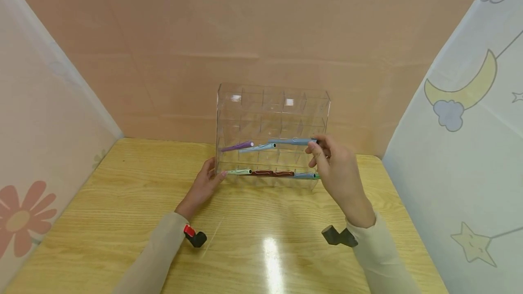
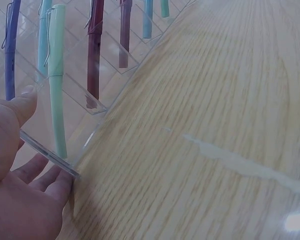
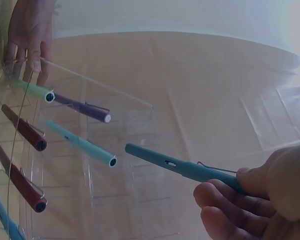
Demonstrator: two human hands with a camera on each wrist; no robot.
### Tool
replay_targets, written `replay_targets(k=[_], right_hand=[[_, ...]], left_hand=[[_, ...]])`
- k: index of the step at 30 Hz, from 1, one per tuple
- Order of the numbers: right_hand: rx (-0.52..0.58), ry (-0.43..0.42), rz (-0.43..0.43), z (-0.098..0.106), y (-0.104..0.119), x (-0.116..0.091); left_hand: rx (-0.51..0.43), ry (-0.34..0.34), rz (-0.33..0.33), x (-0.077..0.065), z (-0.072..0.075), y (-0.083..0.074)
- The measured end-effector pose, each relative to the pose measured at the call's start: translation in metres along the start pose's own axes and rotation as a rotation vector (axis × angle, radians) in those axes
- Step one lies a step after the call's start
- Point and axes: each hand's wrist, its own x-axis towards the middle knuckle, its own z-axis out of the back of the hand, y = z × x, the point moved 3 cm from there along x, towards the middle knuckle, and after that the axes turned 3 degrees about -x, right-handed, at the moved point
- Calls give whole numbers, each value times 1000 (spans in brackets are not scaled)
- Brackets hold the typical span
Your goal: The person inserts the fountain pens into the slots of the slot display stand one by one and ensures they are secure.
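Observation:
A clear acrylic pen rack (image 1: 218, 126) with several compartments stands on the table. My left hand (image 1: 203, 186) grips its lower left side, thumb in front and fingers behind the edge. My right hand (image 1: 338, 171) pinches a blue pen (image 3: 185, 169) by its clip end, the other end pointing left over the rack's front. In the lower row sit a mint green pen (image 2: 56, 80), two dark red pens (image 1: 262, 173) (image 1: 283, 173), a blue one and a green one at the right end. One row up, a purple pen (image 1: 237, 146) and a light blue pen (image 3: 82, 144) lie side by side.
The wooden table (image 1: 245, 248) extends toward me, with a bright light reflection on it. An orange-brown backdrop (image 1: 269, 26) hangs behind the rack. Patterned white panels (image 1: 453, 167) flank both sides. Each wrist carries a small black camera (image 1: 196, 238).

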Motion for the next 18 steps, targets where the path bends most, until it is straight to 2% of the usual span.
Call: replay_targets(k=[11,18], right_hand=[[-90,44,-76,-13,-24,10],[-144,92,-107,-25,-30,14]], left_hand=[[-19,6,6,-1,0,-1],[-16,5,1,-1,0,-2]])
